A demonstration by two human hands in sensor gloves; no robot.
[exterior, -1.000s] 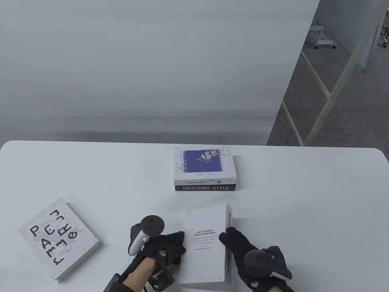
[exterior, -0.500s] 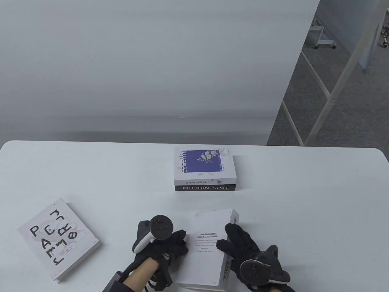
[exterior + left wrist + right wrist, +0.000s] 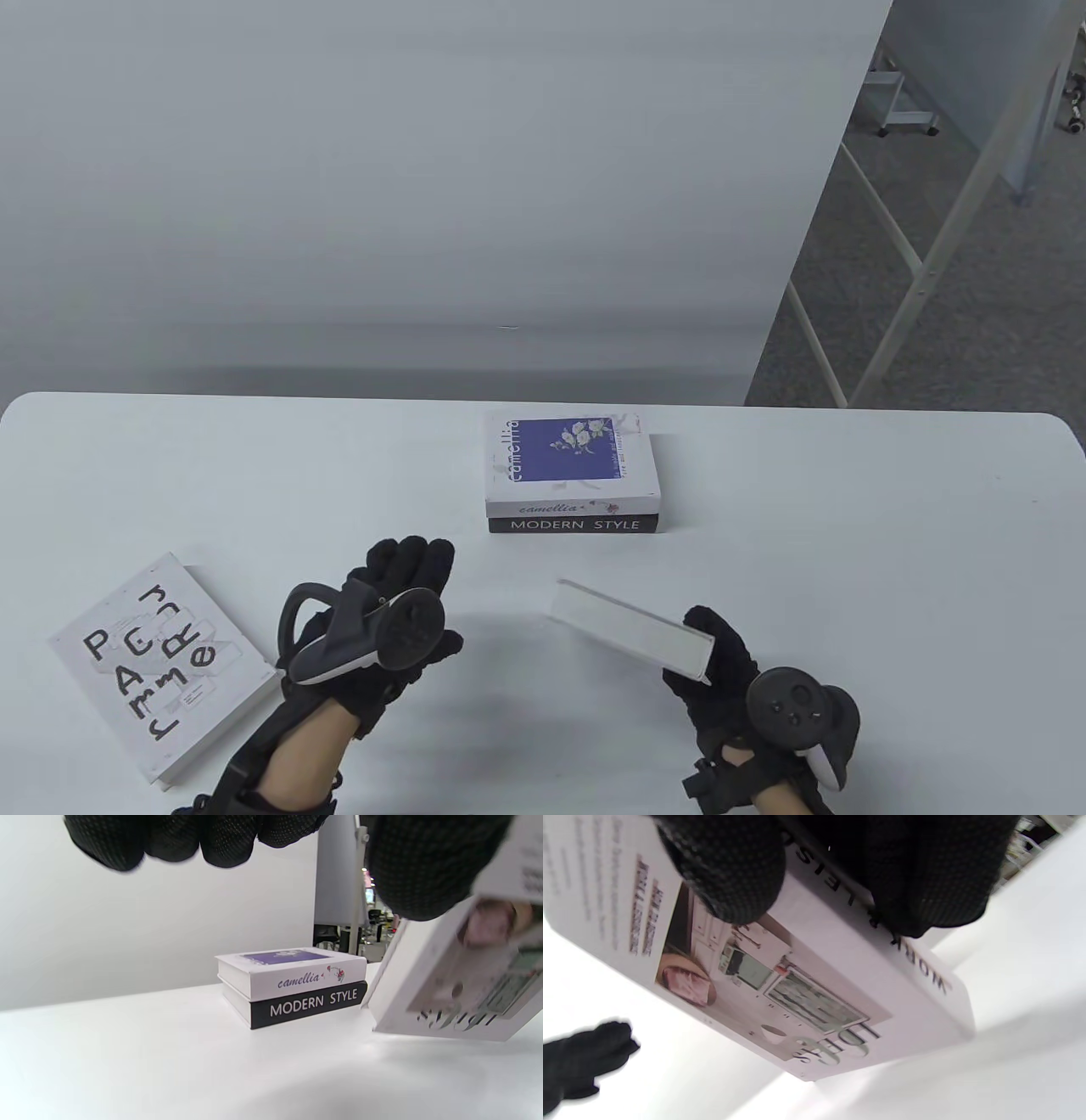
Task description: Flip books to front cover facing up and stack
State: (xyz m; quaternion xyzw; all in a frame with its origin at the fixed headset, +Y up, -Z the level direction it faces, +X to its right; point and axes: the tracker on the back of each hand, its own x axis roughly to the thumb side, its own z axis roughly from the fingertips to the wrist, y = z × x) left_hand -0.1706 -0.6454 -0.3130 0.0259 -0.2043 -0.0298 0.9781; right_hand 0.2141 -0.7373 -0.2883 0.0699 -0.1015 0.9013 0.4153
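Near the front edge of the white desk (image 3: 848, 526), just short of the two-book stack, my right hand (image 3: 721, 671) holds the white hardcover book with the "WORK" spine (image 3: 632, 632) clear of the surface, tilted steeply on edge. Half a second ago it lay flat with its text-only back cover up and both hands on it; now it is lifted and part-turned. In the right wrist view the illustrated front cover (image 3: 780, 993) faces down toward the desk, my fingers (image 3: 729, 870) wrapped over the spine side.

My left hand (image 3: 382, 628) has let go and moved left of the book, fingers (image 3: 169, 840) spread and holding nothing.

The stack sits beyond the held book: the white "camellia" book with a blue panel (image 3: 570, 463) on top of the black "MODERN STYLE" book (image 3: 575, 525), edges aligned. The white book with scattered black letters (image 3: 161, 666) lies flat, well to the left of the stack, untouched.

Assessment: the flip is roughly half done. The turn must be completed so that the illustrated cover comes up, then the book goes onto the camellia book. A one-handed hold on a tilted hardcover risks slipping.
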